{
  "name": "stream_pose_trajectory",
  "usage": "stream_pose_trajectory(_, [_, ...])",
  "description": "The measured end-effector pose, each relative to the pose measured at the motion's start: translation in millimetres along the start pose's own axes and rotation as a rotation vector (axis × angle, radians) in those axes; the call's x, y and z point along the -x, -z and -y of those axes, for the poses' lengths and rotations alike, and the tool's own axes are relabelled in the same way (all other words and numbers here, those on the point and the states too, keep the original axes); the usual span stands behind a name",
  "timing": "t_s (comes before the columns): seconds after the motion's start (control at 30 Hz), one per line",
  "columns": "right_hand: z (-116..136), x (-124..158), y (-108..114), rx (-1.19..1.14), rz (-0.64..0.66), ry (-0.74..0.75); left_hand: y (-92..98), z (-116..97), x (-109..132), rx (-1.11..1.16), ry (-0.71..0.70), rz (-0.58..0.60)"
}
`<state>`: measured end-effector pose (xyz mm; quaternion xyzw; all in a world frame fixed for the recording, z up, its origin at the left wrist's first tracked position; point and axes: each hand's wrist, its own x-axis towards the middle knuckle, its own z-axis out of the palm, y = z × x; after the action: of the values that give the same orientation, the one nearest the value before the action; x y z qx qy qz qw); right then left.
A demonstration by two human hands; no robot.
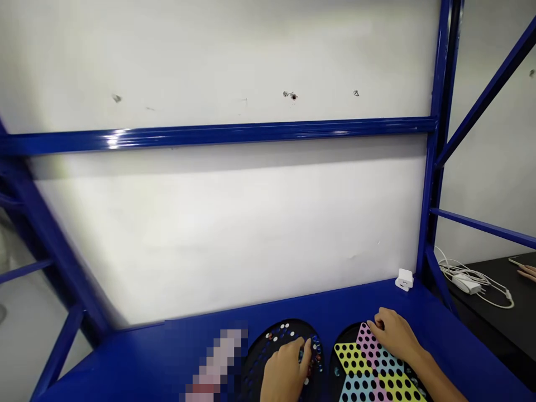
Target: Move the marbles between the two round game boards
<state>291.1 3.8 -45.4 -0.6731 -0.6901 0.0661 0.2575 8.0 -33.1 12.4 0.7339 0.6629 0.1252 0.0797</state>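
My left hand (285, 368) is over a round black tray (255, 357) at the bottom middle, its fingers curled down among loose marbles (316, 352). A bluish marble shows between thumb and forefinger; whether it is held or lies behind them is unclear. My right hand (396, 335) rests at the top point of a star-shaped Chinese checkers board (371, 363) in pink, yellow and light blue with black holes. Its fingers are bent together at the pink tip, hiding anything in them. Some glassy marbles lie beside the star, in the board's black rim.
Both round pieces stand on a blue tabletop (146, 357) before a white wall panel. A white charger plug (404, 279) sits at the back right. Blue frame posts rise on both sides. White cables (469, 282) lie on a black table at right, near another person's fingers (528, 272).
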Motion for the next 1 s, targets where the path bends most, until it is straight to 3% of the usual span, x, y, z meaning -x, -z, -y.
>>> stream_pose_trajectory(0.1, [0, 0, 1, -0.032, 0.054, 0.032, 3.6, 5, 0, -0.022, -0.016, 0.022])
stream_pose_trajectory(0.23, [-1, -1, 1, -0.054, 0.054, 0.032, -1.8, -12, 9, 0.03, -0.102, -0.031])
stream_pose_trajectory(0.33, [-2, -1, 0, -0.062, 0.052, 0.035, -10.4, -29, 15, 0.067, -0.221, 0.051])
stream_pose_trajectory(0.43, [-2, -2, 0, -0.067, 0.058, 0.037, -18.4, -35, 15, 0.071, -0.211, 0.119])
stream_pose_trajectory(0.67, [3, -1, 4, -0.04, 0.093, 0.019, -21.7, -32, 13, 0.073, -0.18, 0.138])
stream_pose_trajectory(0.77, [4, -1, 6, 0.0, 0.08, 0.003, -15.2, -27, 12, 0.103, -0.196, 0.046])
stream_pose_trajectory(0.87, [1, -4, 10, 0.051, 0.046, -0.054, -6.7, -15, 8, 0.108, -0.099, -0.069])
stream_pose_trajectory(1.0, [-8, -7, 17, 0.087, 0.057, -0.114, -3.9, 0, 0, 0.042, -0.009, -0.051])
